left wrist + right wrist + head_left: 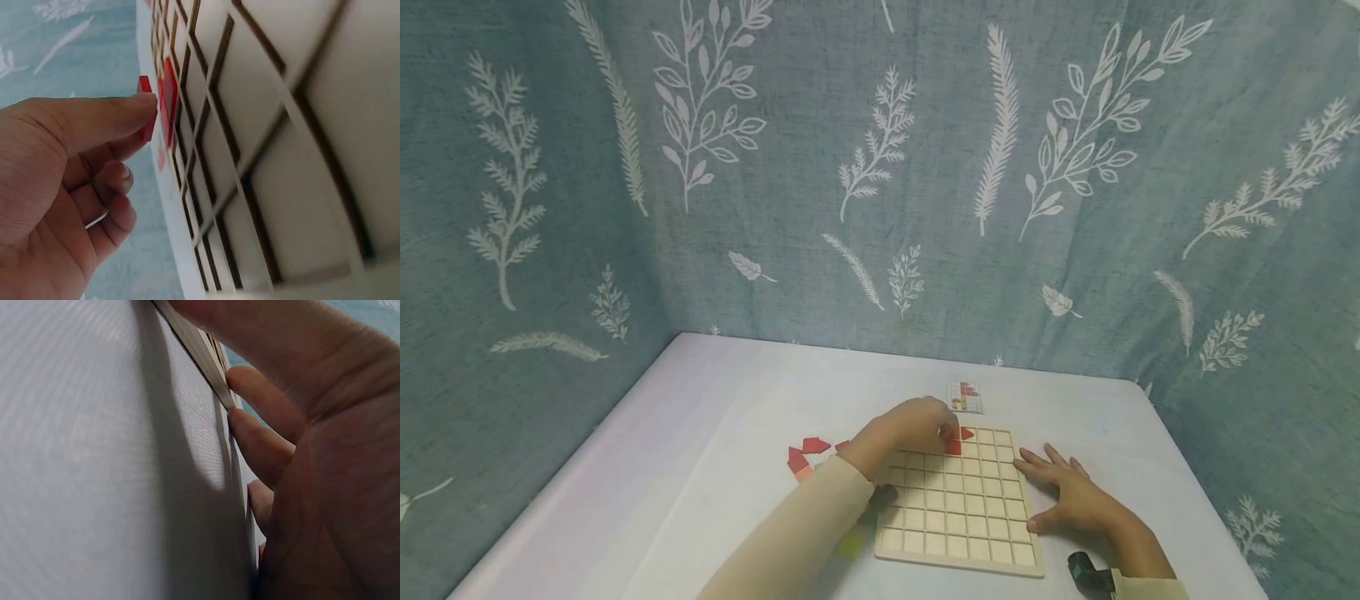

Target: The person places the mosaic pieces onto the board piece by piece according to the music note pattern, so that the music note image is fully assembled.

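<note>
A wooden grid board (958, 566) with raised lines lies on the white table. My left hand (917, 423) is over its far left part. Between thumb and index finger it pinches a flat red tile (150, 129), held up off the grid on edge. Close beside that tile, another red piece (169, 103) sits on the board. In the head view, red pieces (953, 447) show at the fingertips, with a pointed red one (967, 433) just right of them. My right hand (1073, 497) lies with fingers spread along the board's right side, thumb and fingertips at its edge (206, 365).
Several loose pieces lie left of the board, among them a red arrow-shaped tile (816, 445), an orange tile (803, 473) and a yellow-green tile (850, 546). A small printed pattern card (965, 398) is behind the board. Patterned cloth (880, 167) hangs behind the table.
</note>
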### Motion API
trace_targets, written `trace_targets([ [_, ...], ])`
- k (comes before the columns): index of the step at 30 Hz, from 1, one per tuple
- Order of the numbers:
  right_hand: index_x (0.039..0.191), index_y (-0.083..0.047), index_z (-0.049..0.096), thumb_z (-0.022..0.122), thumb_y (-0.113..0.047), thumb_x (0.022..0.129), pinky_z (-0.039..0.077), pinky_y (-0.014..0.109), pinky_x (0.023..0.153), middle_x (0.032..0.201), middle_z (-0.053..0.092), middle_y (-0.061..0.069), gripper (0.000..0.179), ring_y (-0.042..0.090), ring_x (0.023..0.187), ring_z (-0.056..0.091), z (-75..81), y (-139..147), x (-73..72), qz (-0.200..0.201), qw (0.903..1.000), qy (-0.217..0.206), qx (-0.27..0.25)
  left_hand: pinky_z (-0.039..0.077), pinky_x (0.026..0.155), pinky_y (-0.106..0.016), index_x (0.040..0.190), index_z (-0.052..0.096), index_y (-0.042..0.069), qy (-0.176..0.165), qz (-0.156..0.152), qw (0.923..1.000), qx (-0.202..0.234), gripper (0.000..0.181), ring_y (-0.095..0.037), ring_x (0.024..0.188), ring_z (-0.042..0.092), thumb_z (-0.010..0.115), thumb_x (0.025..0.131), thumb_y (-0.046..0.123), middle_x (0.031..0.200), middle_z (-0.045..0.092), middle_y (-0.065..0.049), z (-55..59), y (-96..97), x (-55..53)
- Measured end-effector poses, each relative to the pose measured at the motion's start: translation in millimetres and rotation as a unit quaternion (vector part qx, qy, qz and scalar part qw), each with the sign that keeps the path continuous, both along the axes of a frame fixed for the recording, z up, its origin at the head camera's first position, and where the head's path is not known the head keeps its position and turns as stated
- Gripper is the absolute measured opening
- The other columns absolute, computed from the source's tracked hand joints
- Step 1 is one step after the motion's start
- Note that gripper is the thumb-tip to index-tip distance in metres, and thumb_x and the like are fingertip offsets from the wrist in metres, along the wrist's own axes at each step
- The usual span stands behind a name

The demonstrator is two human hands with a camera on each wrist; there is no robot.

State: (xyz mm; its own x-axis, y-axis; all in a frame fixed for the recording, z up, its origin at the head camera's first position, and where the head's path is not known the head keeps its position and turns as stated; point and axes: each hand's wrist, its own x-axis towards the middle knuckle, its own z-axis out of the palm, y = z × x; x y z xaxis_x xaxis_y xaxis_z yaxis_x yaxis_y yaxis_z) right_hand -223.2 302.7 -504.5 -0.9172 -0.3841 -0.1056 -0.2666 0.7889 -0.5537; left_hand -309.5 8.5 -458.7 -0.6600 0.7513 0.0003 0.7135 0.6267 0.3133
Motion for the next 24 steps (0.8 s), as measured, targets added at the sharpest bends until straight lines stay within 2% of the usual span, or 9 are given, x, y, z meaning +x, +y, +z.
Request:
trace_targets([
  [5,0.142,-0.012,0.051,0.085,-0.053,0.052,-0.006,0.064,0.109,0.154,0.034,0.01,0.105,0.046,0.143,0.006,-1.8,0.8,-0.5,0.004,1.0,0.003,0.0,0.045,0.068,-0.02,0.089,0.071,0.018,0.013,-0.026,0.9995,-0.014,0.006,-0.003,0.071,0.051,0.075,0.086,0.022,0.075,0.057,0.014,-1.8,17.0,-1.5],
  [10,0.142,-0.013,0.051,0.085,-0.054,0.051,-0.005,0.063,0.109,0.154,0.034,0.01,0.105,0.046,0.143,0.006,-2.0,1.3,-0.6,0.001,1.0,0.008,0.003,0.047,0.075,-0.02,0.087,0.072,0.023,-0.006,-0.029,0.9995,-0.01,0.006,0.001,0.076,0.056,0.076,0.083,0.024,0.079,0.061,0.019,-2.9,29.5,-1.4],
  [14,0.142,-0.013,0.051,0.085,-0.054,0.052,-0.005,0.064,0.109,0.154,0.034,0.009,0.105,0.046,0.143,0.006,-1.1,1.4,-0.3,-0.002,1.0,0.007,0.002,0.048,0.084,-0.023,0.102,0.074,0.022,-0.019,-0.005,0.9997,-0.013,0.018,-0.001,0.086,0.061,0.075,0.085,0.026,0.09,0.066,0.017,-4.5,36.2,0.4],
  [18,0.143,-0.013,0.051,0.085,-0.053,0.053,-0.006,0.063,0.109,0.154,0.033,0.009,0.104,0.046,0.143,0.005,-0.9,1.2,0.6,0.002,1.0,0.0,-0.003,0.047,0.089,-0.024,0.114,0.071,0.019,-0.015,0.01,0.9997,-0.018,0.028,-0.004,0.094,0.062,0.073,0.087,0.026,0.097,0.068,0.013,-7.9,39.8,2.3],
  [24,0.143,-0.013,0.051,0.085,-0.053,0.052,-0.006,0.063,0.109,0.154,0.033,0.008,0.105,0.046,0.143,0.005,-0.7,1.5,1.1,0.002,1.0,0.0,0.0,0.048,0.085,-0.021,0.094,0.075,0.025,-0.02,-0.002,0.9995,-0.024,0.007,0.0,0.088,0.061,0.071,0.088,0.024,0.088,0.066,0.018,-12.3,43.9,1.5],
])
